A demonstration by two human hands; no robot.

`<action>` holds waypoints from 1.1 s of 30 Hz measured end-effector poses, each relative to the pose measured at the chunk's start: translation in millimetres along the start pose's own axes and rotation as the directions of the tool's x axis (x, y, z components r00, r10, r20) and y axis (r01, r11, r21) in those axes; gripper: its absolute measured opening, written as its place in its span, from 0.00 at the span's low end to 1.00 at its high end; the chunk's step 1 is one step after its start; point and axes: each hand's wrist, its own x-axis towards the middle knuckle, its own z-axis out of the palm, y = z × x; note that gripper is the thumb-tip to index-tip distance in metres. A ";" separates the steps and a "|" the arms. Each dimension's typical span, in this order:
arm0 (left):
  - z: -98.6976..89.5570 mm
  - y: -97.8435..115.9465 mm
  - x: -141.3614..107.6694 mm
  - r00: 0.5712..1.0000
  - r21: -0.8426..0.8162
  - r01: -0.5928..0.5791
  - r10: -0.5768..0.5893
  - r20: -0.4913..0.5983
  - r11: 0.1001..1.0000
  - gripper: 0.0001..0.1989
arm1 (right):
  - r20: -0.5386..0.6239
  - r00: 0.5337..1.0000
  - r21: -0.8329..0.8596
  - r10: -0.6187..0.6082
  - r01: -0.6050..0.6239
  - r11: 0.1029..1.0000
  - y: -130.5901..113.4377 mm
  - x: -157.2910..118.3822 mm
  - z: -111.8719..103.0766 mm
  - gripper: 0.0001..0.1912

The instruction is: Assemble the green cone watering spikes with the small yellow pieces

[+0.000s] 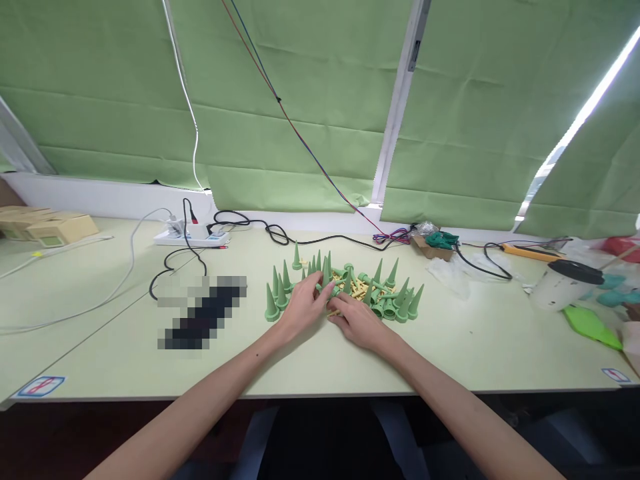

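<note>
My left hand (302, 301) is closed, thumb and fingers around a green plastic cone (321, 288) that they partly hide. Close beside it, my right hand (361, 323) has its fingers bent together at a small yellow stick-like piece (332, 313). Just beyond both hands lies a pile of yellow pieces (359, 289). Green cones with round bases stand upright on either side of it, such as one at the left (271, 305) and one at the right (414, 304). Several other cones lie tipped over, their hollow bases (389, 310) showing.
On the pale table (300, 373), a pixelated dark object (205, 317) lies to the left. Behind it are a power strip (193, 235) and black cables (277, 233). A lidded cup (565, 285), a bright green item (593, 327) and a small cardboard box (431, 248) are at the right.
</note>
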 end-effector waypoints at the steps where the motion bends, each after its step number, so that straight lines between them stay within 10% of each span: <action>1: -0.4 0.2 0.5 1.000 -0.011 0.001 -0.001 -0.001 1.000 0.17 | 0.003 1.000 0.006 0.003 -0.003 1.000 0.2 -0.2 0.2 0.04; 23: 5.5 -4.4 1.5 0.982 -0.232 0.182 -0.166 0.086 0.956 0.20 | -0.390 0.912 0.371 0.128 0.029 0.928 0.6 3.9 -2.5 0.09; 33: 4.1 -2.6 1.2 0.970 -0.286 0.232 -0.202 0.132 0.930 0.20 | -0.460 0.882 0.289 0.103 0.039 0.956 -1.0 5.7 -6.2 0.13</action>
